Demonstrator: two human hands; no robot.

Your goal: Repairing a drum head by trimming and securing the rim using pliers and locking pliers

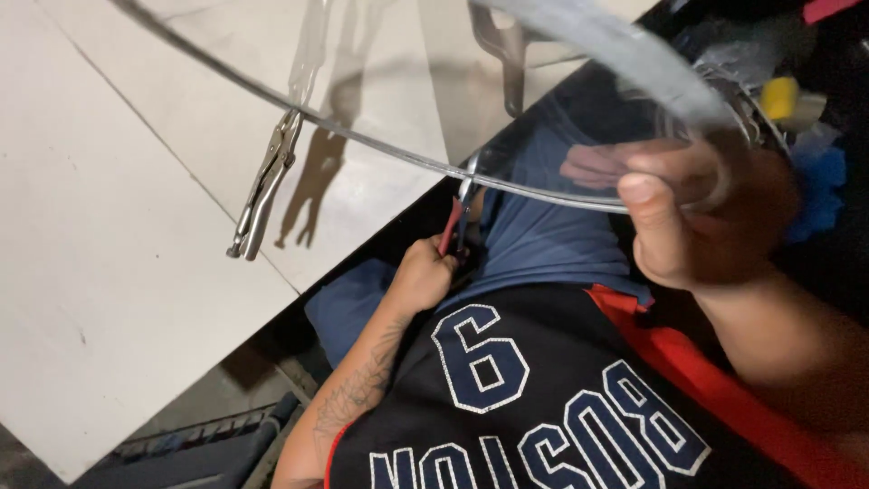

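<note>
- Left grip (425,272) clenches red-handled pliers (455,222) biting a thin metal band (380,145) at six o'clock.
- Right grip (697,217) pinches the band's blurred coil at three o'clock.
- Locking pliers (267,181) already clamp the band, I judge.

Off to my side lie pale floor slabs (109,272), while a yellow block (780,96) sits by a blue cloth (822,195) and grey slats (195,435) run below.

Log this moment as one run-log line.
left hand: grips red pliers at wire | right hand: holds wire hoop | locking pliers: clamped on wire
</note>
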